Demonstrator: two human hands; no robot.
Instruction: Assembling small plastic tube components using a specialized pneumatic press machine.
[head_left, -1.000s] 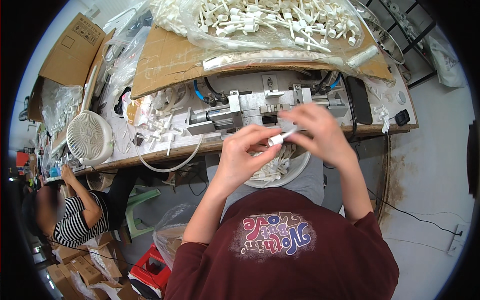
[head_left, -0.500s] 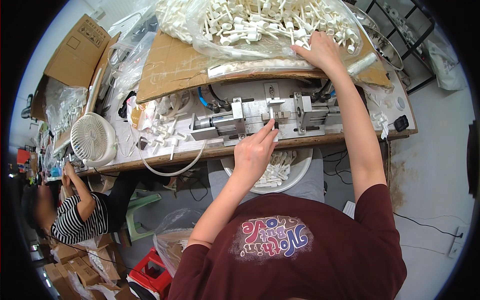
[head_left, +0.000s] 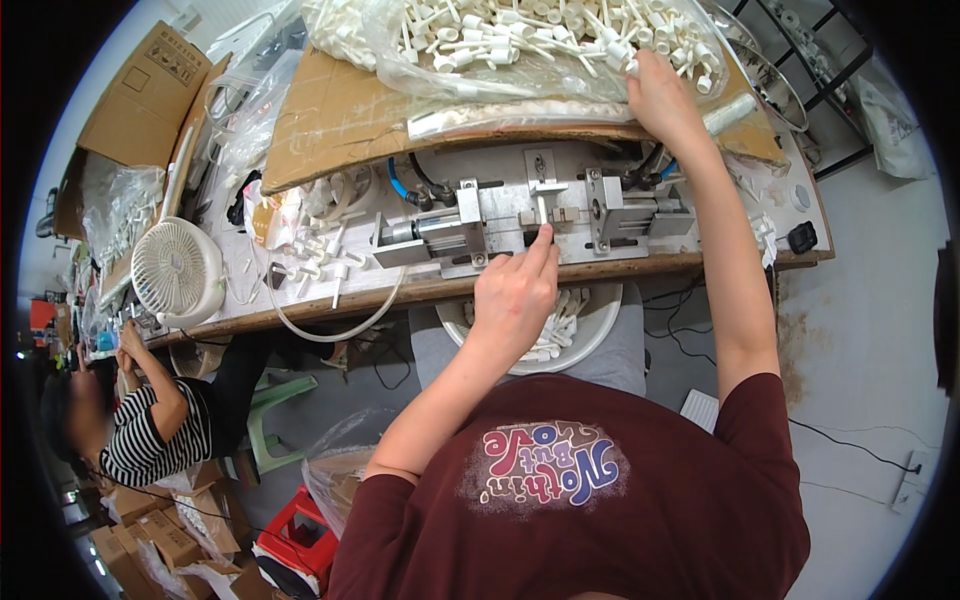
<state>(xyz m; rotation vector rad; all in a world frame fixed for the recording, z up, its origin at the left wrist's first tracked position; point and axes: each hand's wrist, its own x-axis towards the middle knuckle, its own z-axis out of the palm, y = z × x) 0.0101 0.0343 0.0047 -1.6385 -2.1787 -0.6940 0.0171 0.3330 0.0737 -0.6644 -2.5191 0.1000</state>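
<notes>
Left hand is poking, not grabbing, a white piece in the machine — right hand is touching the waiting pile, grip unclear. Bowl pieces are looking done.

My left hand is palm down, index finger straight toward one o'clock, its forearm slanting in from seven. My right arm stretches farther out, the right hand angled toward eleven, fingertips partly hidden.
</notes>
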